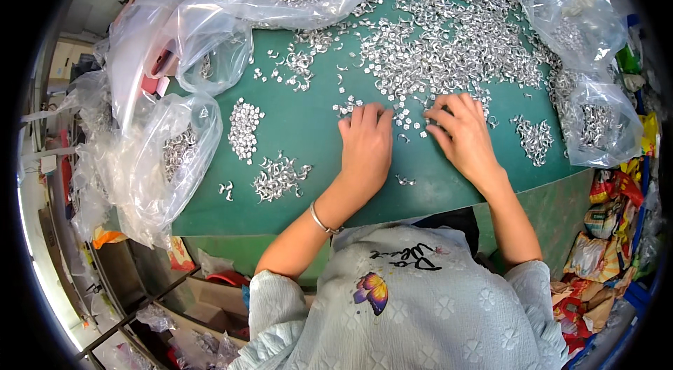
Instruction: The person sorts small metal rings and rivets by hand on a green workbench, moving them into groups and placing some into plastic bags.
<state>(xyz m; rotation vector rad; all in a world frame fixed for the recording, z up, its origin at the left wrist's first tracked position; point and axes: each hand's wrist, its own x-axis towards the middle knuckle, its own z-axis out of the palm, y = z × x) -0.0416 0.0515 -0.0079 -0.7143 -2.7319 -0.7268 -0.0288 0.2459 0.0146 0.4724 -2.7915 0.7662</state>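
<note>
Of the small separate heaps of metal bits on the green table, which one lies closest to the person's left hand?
The loose heap of curled silver pieces, just left of the left hand. The tidier pale heap lies farther up and left; the one at the right lies beyond the right hand.

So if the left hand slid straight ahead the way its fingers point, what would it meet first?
Probably the loose small silver metal pieces lying on the green table just past the left hand fingertips; the big heap lies further on. The palm looks flat on the table.

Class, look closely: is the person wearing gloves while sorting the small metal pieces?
No, both the left hand and right hand are bare.
</note>
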